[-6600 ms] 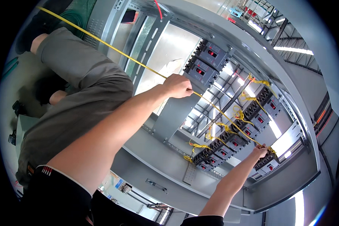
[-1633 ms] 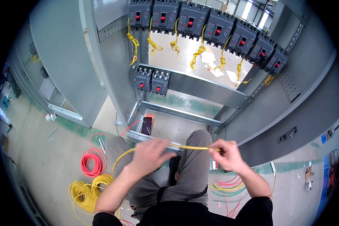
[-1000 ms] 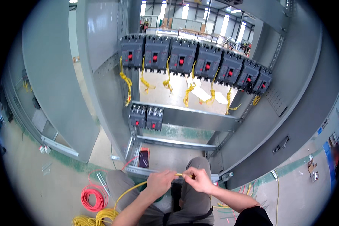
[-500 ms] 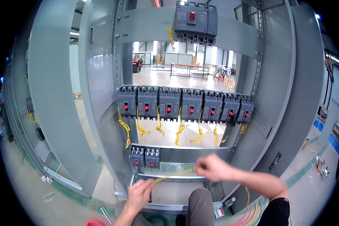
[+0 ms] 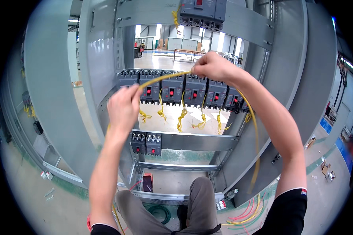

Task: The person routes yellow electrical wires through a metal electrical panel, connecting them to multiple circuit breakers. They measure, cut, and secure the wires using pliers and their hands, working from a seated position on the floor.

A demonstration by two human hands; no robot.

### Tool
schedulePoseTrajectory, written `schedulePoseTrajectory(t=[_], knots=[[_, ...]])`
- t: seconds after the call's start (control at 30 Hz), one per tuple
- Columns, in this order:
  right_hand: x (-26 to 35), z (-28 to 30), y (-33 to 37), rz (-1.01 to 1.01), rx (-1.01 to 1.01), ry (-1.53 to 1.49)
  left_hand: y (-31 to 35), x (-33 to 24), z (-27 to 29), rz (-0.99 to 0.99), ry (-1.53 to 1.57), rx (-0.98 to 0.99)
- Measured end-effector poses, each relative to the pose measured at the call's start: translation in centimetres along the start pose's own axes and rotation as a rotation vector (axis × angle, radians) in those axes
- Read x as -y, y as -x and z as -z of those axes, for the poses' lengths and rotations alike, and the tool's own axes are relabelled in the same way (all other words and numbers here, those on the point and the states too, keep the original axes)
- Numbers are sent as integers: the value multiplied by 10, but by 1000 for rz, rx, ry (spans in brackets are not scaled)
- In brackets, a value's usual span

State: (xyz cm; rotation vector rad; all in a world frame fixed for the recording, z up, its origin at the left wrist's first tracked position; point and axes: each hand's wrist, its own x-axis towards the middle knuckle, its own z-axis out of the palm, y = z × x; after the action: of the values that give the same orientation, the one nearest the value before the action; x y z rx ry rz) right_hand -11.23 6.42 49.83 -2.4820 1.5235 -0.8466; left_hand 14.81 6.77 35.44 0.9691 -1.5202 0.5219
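Between my hands a yellow wire (image 5: pixel 161 79) bows gently upward, in front of the row of dark grey circuit breakers (image 5: pixel 171 91) with red toggles. My left hand (image 5: pixel 123 105) is closed on it at the left end of the row. My right hand (image 5: pixel 213 66) pinches it farther right, a little above the breakers. One length of the wire hangs from the right hand past my forearm; another runs down along my left arm. Bundles of thin yellow leads (image 5: pixel 182 117) dangle below the breakers. A larger breaker (image 5: pixel 202 13) is fixed on the upper crossplate.
Two small breakers (image 5: pixel 146 145) sit on the lower crossplate (image 5: pixel 196 141). Grey cabinet walls (image 5: pixel 286 78) rise on both sides. A dark phone-like object (image 5: pixel 147 183) stands by the bottom frame. Green coiled wire (image 5: pixel 161 213) lies between my legs, with coloured wires (image 5: pixel 247 215) on the floor at right.
Both hands have risen from the lower frame to breaker height, carrying the yellow wire up. My view has shifted, so the cabinet appears higher and the dark phone-like object now shows.
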Motion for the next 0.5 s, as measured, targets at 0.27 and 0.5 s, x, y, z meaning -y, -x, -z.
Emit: schedulePoseTrajectory(t=[0.27,0.5], knots=[[-25,-21,-79,-135,-113,-223,-111,46,-17,-15,-182,249],[-22,15,-121,18,-338,-98,-151,56,-40,-30,-133,143]])
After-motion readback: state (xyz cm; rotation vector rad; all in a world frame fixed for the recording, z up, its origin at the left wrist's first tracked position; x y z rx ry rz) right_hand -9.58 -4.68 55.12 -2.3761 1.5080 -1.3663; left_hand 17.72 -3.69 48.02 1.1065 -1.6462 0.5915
